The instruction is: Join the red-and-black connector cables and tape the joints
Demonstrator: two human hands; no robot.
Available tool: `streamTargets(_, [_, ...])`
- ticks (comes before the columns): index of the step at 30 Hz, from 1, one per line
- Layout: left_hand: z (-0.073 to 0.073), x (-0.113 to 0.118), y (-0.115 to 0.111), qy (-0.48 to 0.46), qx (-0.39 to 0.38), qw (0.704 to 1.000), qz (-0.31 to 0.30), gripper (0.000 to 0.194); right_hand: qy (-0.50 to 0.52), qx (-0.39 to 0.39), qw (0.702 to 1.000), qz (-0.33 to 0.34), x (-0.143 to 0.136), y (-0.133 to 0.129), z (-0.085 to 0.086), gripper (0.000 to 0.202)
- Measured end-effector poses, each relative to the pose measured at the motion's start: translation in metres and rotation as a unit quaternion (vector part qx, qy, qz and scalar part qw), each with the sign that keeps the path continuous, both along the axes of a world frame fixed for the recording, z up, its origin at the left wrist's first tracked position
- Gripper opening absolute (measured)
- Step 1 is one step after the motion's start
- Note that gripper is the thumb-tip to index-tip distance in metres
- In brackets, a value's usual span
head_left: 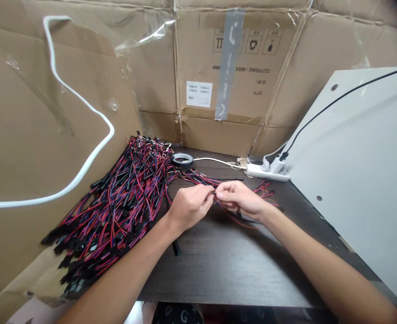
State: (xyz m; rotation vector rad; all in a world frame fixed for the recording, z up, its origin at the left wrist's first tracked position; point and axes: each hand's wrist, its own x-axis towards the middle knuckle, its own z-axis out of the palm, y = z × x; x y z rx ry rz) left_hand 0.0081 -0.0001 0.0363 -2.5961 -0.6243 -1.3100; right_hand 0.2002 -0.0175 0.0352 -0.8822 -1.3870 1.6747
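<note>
My left hand (192, 203) and my right hand (238, 198) meet above the middle of the dark table, fingertips almost touching. Both are closed in a pinch on a thin wire harness, with a small dark piece showing between the fingertips. Red and dark wires (232, 215) run out below and behind my right hand. Behind the hands lies a loose bundle of red and black wires (201, 176). To the left spreads a big heap of wire harnesses (124, 193) with black sleeves and connectors. A black-ended cable (176, 247) pokes out beneath my left forearm.
A roll of black tape (182, 160) rests beside the heap. A white power strip (268, 171) with plugs sits at the back right. Cardboard walls (158, 85) enclose the back and left; a white panel (357, 148) stands right. A white cord (83, 168) hangs at left.
</note>
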Motion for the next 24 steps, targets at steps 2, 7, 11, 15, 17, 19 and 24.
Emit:
streamTargets(2, [-0.001, 0.0, 0.0, -0.004, -0.005, 1.0, 0.004, 0.011, -0.002, 0.008, 1.0, -0.013, -0.001, 0.0, 0.0, 0.027])
streamTargets(7, [-0.001, 0.001, 0.001, -0.016, -0.042, 0.999, 0.014, 0.011, -0.036, 0.043, 0.997, -0.059, -0.004, -0.002, 0.003, 0.028])
streamTargets(11, [0.003, 0.003, -0.001, -0.035, -0.13, 0.99, 0.031, 0.011, -0.07, 0.085, 0.989, -0.104, -0.005, -0.001, 0.006, 0.027])
streamTargets(15, [0.01, 0.005, -0.003, -0.055, -0.273, 0.96, 0.033, 0.013, -0.103, 0.12, 0.978, -0.134, -0.007, 0.0, 0.008, 0.025])
streamTargets(17, [0.013, 0.005, -0.004, -0.067, -0.343, 0.936, 0.031, 0.016, -0.121, 0.136, 0.973, -0.141, -0.009, -0.001, 0.008, 0.023])
streamTargets(19, [0.013, 0.005, -0.003, -0.079, -0.385, 0.919, 0.033, 0.019, -0.134, 0.149, 0.969, -0.147, -0.01, -0.001, 0.008, 0.022])
streamTargets(24, [0.013, 0.006, -0.001, -0.098, -0.408, 0.907, 0.027, 0.018, -0.14, 0.154, 0.967, -0.149, -0.01, -0.001, 0.008, 0.023])
